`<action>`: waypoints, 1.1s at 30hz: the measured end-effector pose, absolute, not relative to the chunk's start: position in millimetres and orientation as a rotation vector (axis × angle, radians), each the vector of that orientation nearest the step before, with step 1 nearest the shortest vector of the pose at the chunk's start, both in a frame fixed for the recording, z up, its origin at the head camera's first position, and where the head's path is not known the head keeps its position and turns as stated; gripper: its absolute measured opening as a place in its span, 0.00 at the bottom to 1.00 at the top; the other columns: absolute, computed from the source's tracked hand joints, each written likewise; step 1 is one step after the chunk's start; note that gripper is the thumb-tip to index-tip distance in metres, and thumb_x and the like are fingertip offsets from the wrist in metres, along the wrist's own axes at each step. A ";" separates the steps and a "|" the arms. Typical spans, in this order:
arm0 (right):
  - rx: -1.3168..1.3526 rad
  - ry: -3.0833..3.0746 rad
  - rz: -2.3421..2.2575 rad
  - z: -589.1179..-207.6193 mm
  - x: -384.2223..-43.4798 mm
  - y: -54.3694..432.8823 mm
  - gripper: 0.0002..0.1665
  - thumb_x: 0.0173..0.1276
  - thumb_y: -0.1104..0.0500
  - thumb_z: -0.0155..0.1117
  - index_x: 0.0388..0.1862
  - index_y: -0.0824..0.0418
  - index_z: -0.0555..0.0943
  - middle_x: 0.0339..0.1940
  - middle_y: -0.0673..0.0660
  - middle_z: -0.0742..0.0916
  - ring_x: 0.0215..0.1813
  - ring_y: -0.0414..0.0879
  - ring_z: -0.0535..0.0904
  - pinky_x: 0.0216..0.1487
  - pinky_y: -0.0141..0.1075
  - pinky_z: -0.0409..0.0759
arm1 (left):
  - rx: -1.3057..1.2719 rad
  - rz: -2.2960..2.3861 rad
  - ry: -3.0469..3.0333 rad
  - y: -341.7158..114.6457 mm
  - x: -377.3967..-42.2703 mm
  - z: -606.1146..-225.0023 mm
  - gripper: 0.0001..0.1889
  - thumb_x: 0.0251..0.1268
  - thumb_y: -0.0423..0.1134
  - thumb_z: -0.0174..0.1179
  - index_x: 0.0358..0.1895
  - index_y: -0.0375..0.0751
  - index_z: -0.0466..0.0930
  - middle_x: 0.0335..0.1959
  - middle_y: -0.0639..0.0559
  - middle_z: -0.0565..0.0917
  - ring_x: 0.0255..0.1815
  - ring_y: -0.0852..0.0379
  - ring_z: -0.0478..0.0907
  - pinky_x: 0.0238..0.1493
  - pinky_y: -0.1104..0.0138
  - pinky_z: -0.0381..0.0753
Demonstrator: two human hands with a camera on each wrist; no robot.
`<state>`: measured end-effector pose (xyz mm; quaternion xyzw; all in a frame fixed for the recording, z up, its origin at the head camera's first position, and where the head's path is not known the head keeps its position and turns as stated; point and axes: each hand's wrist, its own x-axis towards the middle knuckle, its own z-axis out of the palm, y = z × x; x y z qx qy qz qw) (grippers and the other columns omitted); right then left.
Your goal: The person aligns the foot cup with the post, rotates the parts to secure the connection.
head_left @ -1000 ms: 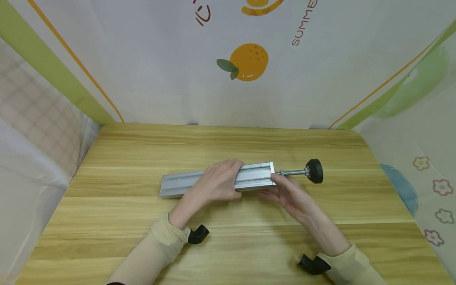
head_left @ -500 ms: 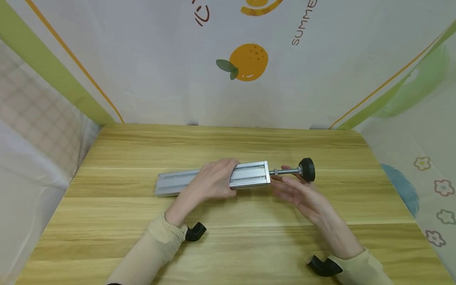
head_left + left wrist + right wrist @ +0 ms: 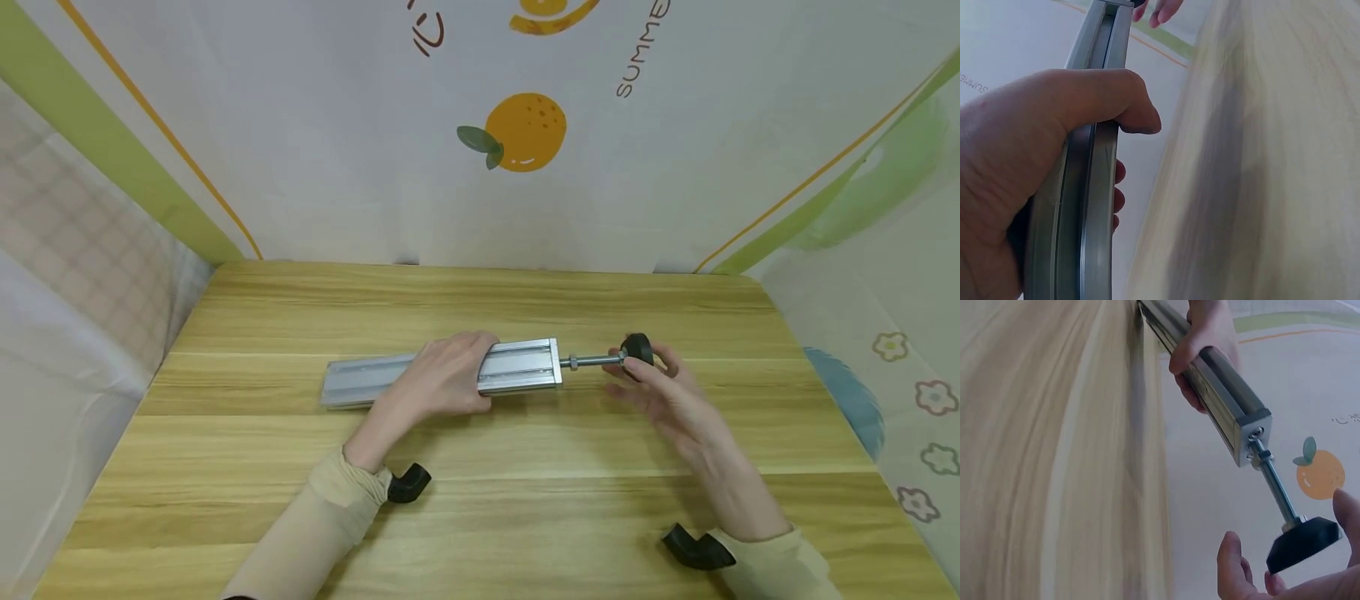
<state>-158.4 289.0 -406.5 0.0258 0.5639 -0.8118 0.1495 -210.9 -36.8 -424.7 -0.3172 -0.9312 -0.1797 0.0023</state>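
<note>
My left hand (image 3: 442, 377) grips an aluminium extrusion bar (image 3: 519, 367) around its middle, thumb on the near side and fingers on the far side. A shadow lies on the table beside the bar in the left wrist view. From the bar's right end plate sticks out a threaded rod (image 3: 596, 361) with a nut, ending in a round black levelling foot (image 3: 637, 350). Around this foot my right hand (image 3: 686, 408) is loosely spread, its thumb overlapping the foot in the head view. The right wrist view shows the right fingers (image 3: 1230, 559) apart from the foot (image 3: 1304, 542).
Beneath the bar is a wood-grain table (image 3: 480, 517). White printed cloth (image 3: 360, 183) rises behind it, with more cloth at both sides. Each sleeve cuff carries a black curved piece (image 3: 697, 550).
My right hand has left the bar's end plate and moved right along the rod to the black foot. The bar has shifted slightly left in my left hand's grip.
</note>
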 end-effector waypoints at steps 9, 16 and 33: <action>0.024 1.788 -2.185 -405.9 -164.4 303.3 0.24 0.78 0.64 0.55 0.69 0.52 0.69 0.60 0.52 0.77 0.56 0.40 0.83 0.62 0.41 0.85 | -0.993 -0.547 -2.951 -36.8 -212.1 -427.5 0.38 0.42 0.46 0.77 0.62 0.43 0.75 0.55 0.49 0.85 0.52 0.52 0.83 0.46 0.57 0.86; -0.113 1.866 -2.059 -409.4 -170.2 316.0 0.27 0.76 0.67 0.56 0.72 0.53 0.70 0.65 0.53 0.80 0.59 0.40 0.83 0.60 0.38 0.85 | -1.021 -0.522 -2.953 -36.3 -213.2 -430.8 0.38 0.43 0.47 0.77 0.62 0.44 0.76 0.51 0.51 0.86 0.48 0.54 0.84 0.42 0.58 0.86; -0.153 2.020 -1.826 -415.1 -176.0 333.1 0.32 0.69 0.71 0.65 0.70 0.59 0.70 0.60 0.49 0.81 0.54 0.41 0.83 0.53 0.32 0.85 | -1.063 -0.509 -2.939 -35.1 -214.2 -438.8 0.32 0.40 0.45 0.75 0.55 0.45 0.77 0.41 0.55 0.84 0.39 0.57 0.80 0.39 0.59 0.83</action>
